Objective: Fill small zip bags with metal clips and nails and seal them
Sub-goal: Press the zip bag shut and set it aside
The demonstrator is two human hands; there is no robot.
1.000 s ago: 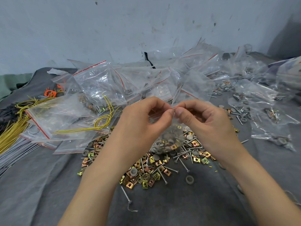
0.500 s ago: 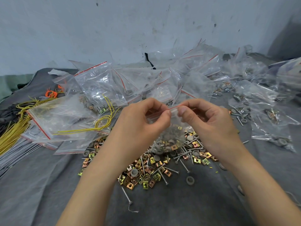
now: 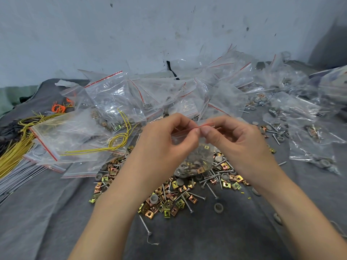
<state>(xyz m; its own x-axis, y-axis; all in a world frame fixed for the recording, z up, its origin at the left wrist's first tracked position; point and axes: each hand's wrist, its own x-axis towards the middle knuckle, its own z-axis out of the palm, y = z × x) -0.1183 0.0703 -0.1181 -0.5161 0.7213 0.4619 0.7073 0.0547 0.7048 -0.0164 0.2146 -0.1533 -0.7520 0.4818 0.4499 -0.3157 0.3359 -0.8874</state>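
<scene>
A small clear zip bag (image 3: 195,160) with a red zip strip hangs between my hands, its bottom full of metal clips, washers and nails. My left hand (image 3: 169,145) pinches the zip strip from the left, thumb and forefinger pressed together on it. My right hand (image 3: 234,141) pinches the same strip just to the right, the two thumbs almost touching. Below the bag lies a loose heap of gold and copper metal clips (image 3: 169,201), mixed with long nails (image 3: 212,190) and grey washers (image 3: 218,207).
A big pile of filled zip bags (image 3: 150,94) runs along the wall behind my hands and to the right. Flat zip bags with yellow wire (image 3: 116,145) lie at the left, beside bundles of yellow and grey wires (image 3: 11,162). Grey cloth (image 3: 47,222) covers the surface.
Both hands have kept pinching the zip strip, the thumbs closing in until they nearly meet at the middle of the strip. The bag has stayed above the heap.
</scene>
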